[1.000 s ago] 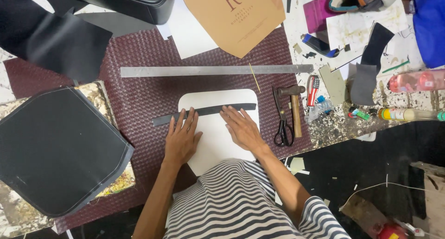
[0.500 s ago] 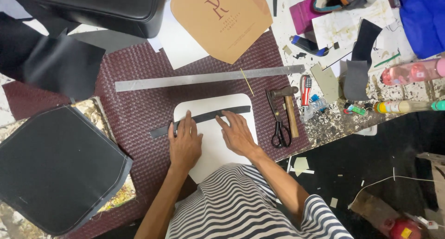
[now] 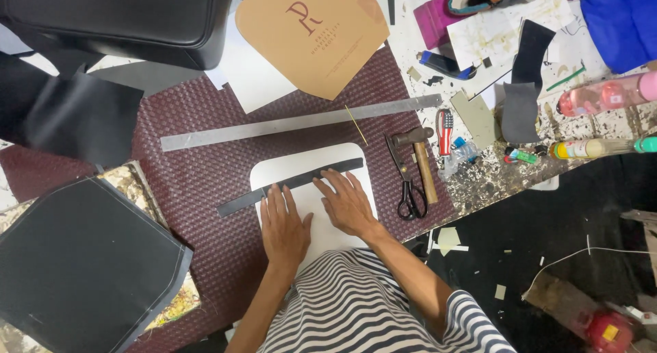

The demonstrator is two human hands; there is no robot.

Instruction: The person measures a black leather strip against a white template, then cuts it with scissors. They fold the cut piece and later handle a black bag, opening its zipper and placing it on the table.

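Black panel [image 3: 82, 264]: a large black leather piece with cut corners, at 8 o'clock of the scene, lying on a patterned sheet.
Black bag [image 3: 116, 17]: at 11 o'clock, on the far edge of the table.
Maroon mat [image 3: 191, 141]: a woven mat that covers the middle of the table, under nearly all the work things.
Steel ruler [image 3: 301, 122]: long and flat on the mat, at 12 o'clock from the hands, a little tilted, apart from them.
Tan card [image 3: 311, 34]: a card pattern with rounded corners, at 12 o'clock beyond the ruler.
White board [image 3: 308, 188]: a rounded white piece on the mat, directly under both hands.
Black strip [image 3: 291, 184]: a narrow dark strip lying across the white board, its left end over the mat, its right end higher, toward 2 o'clock.
Left hand [image 3: 284, 226]: flat, palm down on the white board, fingers stretched and nearly together; the fingertips touch the strip. It grips nothing.
Right hand [image 3: 349, 202]: also flat, palm down, fingers spread a little, the fingertips reaching the strip near its right part. It only presses, it holds nothing.
Scissors [image 3: 405, 182]: black, closed, at 3 o'clock from the right hand, near it but apart.
Hammer [image 3: 423, 165]: with a wooden handle, just beside the scissors at their right.
Bottles [image 3: 602, 120]: a pink one and a yellowish one lying at 3 o'clock, well apart from the hands.
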